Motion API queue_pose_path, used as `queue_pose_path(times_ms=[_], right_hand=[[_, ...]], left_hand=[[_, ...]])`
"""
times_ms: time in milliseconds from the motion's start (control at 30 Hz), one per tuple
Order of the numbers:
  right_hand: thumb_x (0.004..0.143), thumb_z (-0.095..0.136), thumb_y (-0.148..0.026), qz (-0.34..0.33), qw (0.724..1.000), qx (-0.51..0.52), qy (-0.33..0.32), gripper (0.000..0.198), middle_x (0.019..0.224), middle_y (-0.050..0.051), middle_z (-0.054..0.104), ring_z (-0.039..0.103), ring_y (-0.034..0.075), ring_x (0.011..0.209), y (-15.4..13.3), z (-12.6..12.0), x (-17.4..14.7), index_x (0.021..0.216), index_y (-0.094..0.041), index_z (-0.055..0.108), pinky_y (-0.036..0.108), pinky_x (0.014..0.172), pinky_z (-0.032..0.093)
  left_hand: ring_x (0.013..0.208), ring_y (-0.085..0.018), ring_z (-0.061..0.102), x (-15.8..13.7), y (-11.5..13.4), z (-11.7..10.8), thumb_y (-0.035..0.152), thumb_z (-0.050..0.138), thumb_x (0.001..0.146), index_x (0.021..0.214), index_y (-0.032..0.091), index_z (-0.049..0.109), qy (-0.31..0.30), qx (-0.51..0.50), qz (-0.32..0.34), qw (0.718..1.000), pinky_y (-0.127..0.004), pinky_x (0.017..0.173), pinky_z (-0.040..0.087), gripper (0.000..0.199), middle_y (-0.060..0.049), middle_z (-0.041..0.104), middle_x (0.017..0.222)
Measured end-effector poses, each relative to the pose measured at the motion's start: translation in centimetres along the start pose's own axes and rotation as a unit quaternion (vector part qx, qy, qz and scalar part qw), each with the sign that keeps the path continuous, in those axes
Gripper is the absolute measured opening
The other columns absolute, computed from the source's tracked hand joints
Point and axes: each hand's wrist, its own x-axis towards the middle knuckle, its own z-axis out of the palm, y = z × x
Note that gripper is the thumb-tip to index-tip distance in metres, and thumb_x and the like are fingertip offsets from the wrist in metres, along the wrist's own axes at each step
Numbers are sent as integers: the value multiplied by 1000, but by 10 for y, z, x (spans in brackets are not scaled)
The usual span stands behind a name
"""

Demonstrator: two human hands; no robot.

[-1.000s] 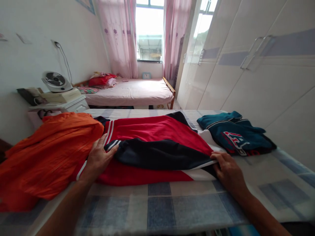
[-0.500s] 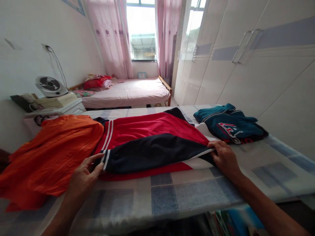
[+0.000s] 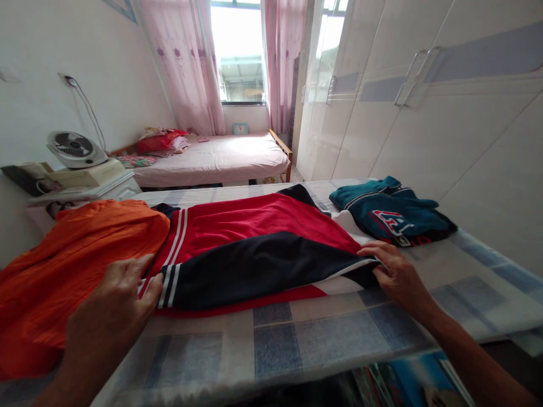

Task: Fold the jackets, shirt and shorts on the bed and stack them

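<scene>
One dark sleeve [image 3: 237, 272] runs left to right across a red top [image 3: 246, 217] on the checked sheet [image 3: 275, 347], its striped cuff [image 3: 169, 286] at the half-open left hand [image 3: 111, 302], whose grip I can't tell, its upper end pinched by the right hand [image 3: 396, 272].

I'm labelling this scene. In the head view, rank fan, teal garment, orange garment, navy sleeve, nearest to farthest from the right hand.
1. Navy sleeve, touching the right hand.
2. Teal garment, just beyond it, right side.
3. Orange garment, at the left.
4. Fan, far left, beyond the orange garment.
</scene>
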Motion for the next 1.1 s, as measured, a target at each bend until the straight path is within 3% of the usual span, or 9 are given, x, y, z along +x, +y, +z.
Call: queue_pose_path(times_ms=[100, 233, 300, 400, 500, 667, 867, 1100], right_hand=[[80, 42, -14, 12, 999, 15, 50, 27, 108, 7, 62, 55, 23, 106, -19, -6, 13, 95, -23, 62, 39, 94, 41], [85, 47, -22, -14, 1000, 15, 24, 19, 111, 7, 61, 53, 24, 110, -34, 10, 22, 96, -23, 62, 42, 97, 39], [86, 50, -25, -16, 999, 27, -1, 16, 111, 7, 61, 53, 24, 109, -34, 24, 20, 96, -22, 62, 42, 95, 39], [86, 51, -24, -5, 999, 39, -30, 13, 110, 8, 61, 54, 23, 106, -30, 39, 13, 94, -22, 61, 40, 91, 41], [86, 50, -22, -1, 998, 38, -45, 13, 110, 8, 60, 54, 23, 106, -27, 44, 6, 93, -21, 61, 40, 90, 41], [85, 51, -24, 2, 998, 42, -54, 13, 111, 7, 60, 54, 23, 106, -26, 44, 5, 93, -21, 62, 39, 89, 40], [84, 52, -24, 16, 997, 53, -61, 12, 110, 6, 61, 55, 24, 106, -26, 44, 5, 87, -22, 63, 39, 86, 40], [85, 49, -26, 32, 995, 56, -77, 14, 110, 6, 61, 55, 23, 106, -27, 42, 5, 85, -22, 63, 39, 86, 40]], left_hand=[[96, -29, 61, 22, 44, 21, 44, 47, 82, 110, 23, 62, -73, 58, 115, 989, -41, 87, 46, 38, -5, 59, 113], [98, -21, 62, 58, 109, 84, 34, 37, 91, 113, 22, 62, -209, 30, 243, 947, -31, 86, 46, 36, -6, 61, 114], [102, -20, 60, 72, 134, 118, 32, 37, 91, 114, 19, 62, -255, 30, 277, 926, -29, 88, 45, 36, -8, 61, 115], [99, -21, 61, 84, 156, 160, 33, 47, 88, 100, 19, 68, -295, 40, 297, 907, -30, 84, 46, 29, -8, 66, 102], [94, -22, 61, 89, 164, 182, 33, 55, 83, 88, 16, 68, -331, 62, 294, 895, -34, 79, 48, 21, -8, 67, 94], [83, -16, 62, 99, 164, 189, 37, 59, 84, 86, 15, 64, -376, 99, 270, 881, -36, 76, 50, 23, -3, 66, 88], [95, -19, 60, 104, 165, 188, 36, 56, 87, 97, 15, 62, -345, 144, 218, 901, -40, 83, 49, 24, -6, 64, 100], [95, -19, 61, 105, 152, 206, 35, 55, 88, 111, 16, 58, -310, 158, 168, 922, -40, 81, 52, 30, -7, 61, 110]])
